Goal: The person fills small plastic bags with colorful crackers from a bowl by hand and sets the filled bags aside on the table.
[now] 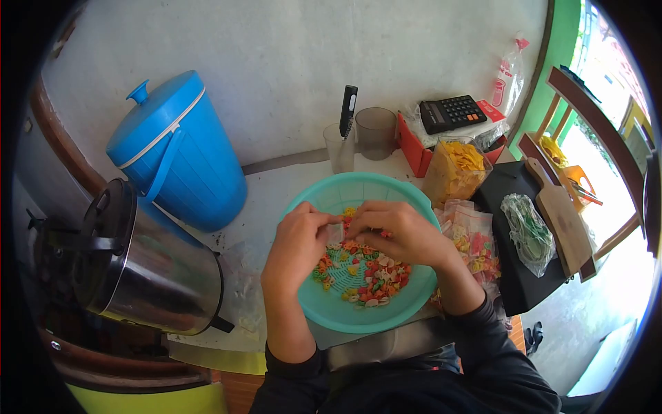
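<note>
A teal basin [324,316] holds many small colourful pieces [386,279], red, orange, yellow, green and pale. Above its left part, my left hand [301,238] pinches a small clear plastic bag [336,233] between thumb and fingers. My right hand [400,231] is over the basin's right part, fingers bent and drawn together beside the bag; what lies between its fingertips is too small to make out. Filled clear packets [476,241] of similar pieces lie just right of the basin.
At the left stand a blue lidded container [186,152] and a metal pot [162,269]. Behind the basin are two cups [376,131] and a red box [414,148] with a calculator [452,114]. A jar of yellow chips [458,169] and a cutting board [562,214] are right.
</note>
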A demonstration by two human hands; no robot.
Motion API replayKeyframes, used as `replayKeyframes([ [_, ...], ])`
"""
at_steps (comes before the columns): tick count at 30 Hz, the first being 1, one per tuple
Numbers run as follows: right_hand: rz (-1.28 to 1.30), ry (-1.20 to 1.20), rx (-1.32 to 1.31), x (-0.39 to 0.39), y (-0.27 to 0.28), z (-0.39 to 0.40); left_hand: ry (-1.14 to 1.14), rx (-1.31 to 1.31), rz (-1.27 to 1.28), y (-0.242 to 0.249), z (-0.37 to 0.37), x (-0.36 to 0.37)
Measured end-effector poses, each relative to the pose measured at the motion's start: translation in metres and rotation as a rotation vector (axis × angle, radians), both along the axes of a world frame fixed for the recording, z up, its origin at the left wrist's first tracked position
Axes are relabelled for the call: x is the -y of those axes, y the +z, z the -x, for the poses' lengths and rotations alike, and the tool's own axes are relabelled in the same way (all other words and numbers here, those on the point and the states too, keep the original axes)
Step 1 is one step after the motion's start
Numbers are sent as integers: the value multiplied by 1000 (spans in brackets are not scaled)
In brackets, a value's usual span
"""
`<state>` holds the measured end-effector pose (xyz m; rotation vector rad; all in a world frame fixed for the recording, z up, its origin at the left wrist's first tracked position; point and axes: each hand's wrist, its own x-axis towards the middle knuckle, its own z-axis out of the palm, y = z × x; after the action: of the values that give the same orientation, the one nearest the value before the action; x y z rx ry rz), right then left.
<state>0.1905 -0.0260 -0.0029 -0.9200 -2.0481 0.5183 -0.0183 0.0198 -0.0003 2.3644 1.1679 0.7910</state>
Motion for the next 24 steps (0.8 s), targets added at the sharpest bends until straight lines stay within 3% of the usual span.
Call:
replayKeyframes([
  [7, -196, -156, 62, -4, -9, 4, -57, -32, -13, 0, -17, 8],
  [16, 27, -141, -148, -4, -2, -11, -68, 35, 24, 2, -18, 7],
  [19, -117, -75, -226, -7, -6, -4, -50, -5, 18, 2, -18, 6],
  [22, -39, -144, -72, -4, -9, -2, -28, -6, 20, 3, -19, 6],
  [24, -158, -167, 81, -8, -12, -4, -29, 50, 25, 4, -20, 6],
])
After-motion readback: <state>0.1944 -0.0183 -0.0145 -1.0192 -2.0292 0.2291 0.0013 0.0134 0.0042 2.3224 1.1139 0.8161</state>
